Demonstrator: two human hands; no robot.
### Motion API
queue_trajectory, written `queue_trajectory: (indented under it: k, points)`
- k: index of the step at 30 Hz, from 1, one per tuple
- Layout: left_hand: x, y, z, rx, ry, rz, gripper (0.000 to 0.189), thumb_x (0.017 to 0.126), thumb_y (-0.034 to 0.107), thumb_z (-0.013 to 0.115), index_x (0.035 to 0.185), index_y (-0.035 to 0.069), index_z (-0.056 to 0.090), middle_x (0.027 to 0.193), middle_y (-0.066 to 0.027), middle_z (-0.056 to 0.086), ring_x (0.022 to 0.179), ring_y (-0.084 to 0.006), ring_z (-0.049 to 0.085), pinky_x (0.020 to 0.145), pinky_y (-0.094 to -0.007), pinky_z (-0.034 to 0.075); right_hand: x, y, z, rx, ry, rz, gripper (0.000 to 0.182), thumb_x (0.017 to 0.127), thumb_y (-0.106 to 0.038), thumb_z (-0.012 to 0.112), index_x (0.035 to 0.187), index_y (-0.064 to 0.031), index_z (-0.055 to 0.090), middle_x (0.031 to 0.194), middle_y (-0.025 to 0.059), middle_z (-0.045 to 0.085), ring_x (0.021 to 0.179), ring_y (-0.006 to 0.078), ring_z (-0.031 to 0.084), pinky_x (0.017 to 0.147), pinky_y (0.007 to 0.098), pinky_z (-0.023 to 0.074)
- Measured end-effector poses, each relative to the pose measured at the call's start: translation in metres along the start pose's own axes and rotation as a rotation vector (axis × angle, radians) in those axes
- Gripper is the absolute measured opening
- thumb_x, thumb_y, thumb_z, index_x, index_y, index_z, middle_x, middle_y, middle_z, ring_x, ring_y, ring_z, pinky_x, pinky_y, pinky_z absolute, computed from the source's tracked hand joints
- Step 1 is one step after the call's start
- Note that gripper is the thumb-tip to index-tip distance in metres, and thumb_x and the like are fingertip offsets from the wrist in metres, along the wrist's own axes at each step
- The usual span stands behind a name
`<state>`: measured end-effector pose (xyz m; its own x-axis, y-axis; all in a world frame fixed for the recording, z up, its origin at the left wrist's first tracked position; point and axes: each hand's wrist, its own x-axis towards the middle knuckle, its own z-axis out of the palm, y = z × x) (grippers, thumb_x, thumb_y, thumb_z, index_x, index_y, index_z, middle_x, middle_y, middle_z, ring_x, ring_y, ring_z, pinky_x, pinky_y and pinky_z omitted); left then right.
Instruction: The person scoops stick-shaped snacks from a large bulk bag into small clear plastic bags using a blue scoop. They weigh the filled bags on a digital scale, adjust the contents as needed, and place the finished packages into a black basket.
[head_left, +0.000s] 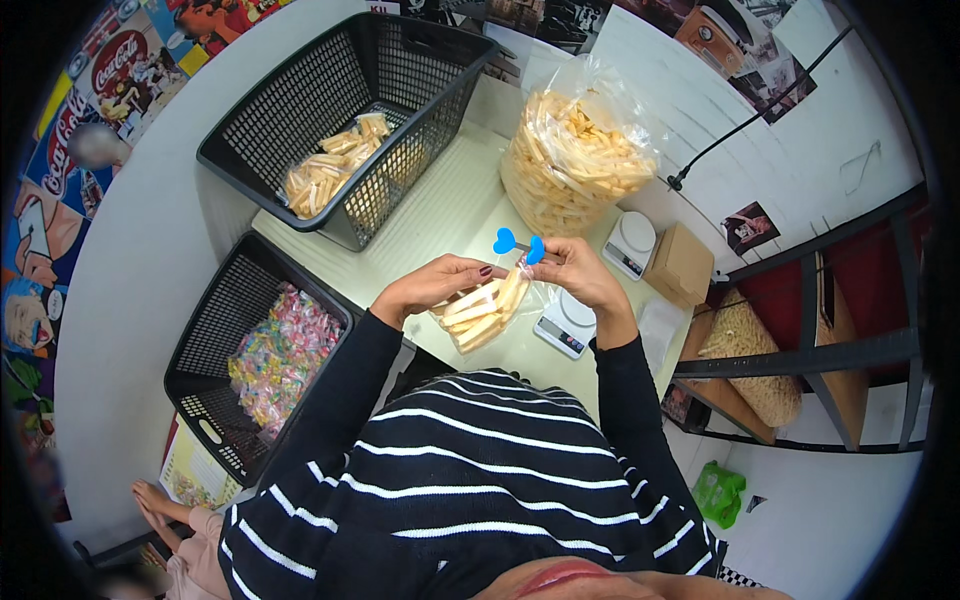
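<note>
My left hand (447, 283) holds the side of a small clear plastic bag (480, 319) filled with pale yellow snack sticks. With my right hand (574, 274) I pinch the gathered neck of this bag and a thin grey piece. Two blue heart shapes (534, 250) show at that grey piece, by the fingertips; what the item is cannot be told. Below my right hand lies a white digital scale (566, 330), partly covered by the hand. A large clear bag of snack sticks (574, 165) stands behind my hands on the pale table (442, 199).
A black plastic basket (360, 202) at the back left holds several filled bags. Another basket (180, 360) holds colourful wrapped sweets. A second scale (628, 244) and a cardboard box (680, 264) stand right, before a black-framed shelf (795, 364). Another person's hands (154, 501) appear lower left.
</note>
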<state>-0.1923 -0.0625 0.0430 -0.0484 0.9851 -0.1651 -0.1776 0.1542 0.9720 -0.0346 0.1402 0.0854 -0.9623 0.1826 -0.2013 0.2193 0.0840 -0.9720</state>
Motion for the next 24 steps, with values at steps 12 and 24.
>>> queue_trajectory:
  k: [12,24]
  points:
    - [0.006,0.005,0.002,-0.035,0.032,-0.042,0.045,0.103,0.033,0.045,0.133,0.001,0.058,0.109,-0.0084,0.069,0.096,-0.0138,0.063,0.085,-0.0276,0.05,-0.01,0.001,-0.01,0.066,0.272,-0.112,0.012,0.089,-0.01,0.069,0.096,-0.0001,0.068,0.091,0.0014,0.067,0.087,0.0097,0.06,0.083,0.0271,0.0477]
    - [0.013,-0.004,0.004,0.018,0.113,-0.113,0.045,0.103,0.039,0.045,0.121,0.001,0.063,0.105,-0.008,0.069,0.088,-0.0132,0.064,0.075,-0.0257,0.05,-0.005,0.035,0.025,0.087,0.291,-0.19,0.009,0.09,-0.005,0.067,0.096,0.0009,0.07,0.089,0.0005,0.067,0.089,0.0074,0.059,0.083,0.0247,0.0468]
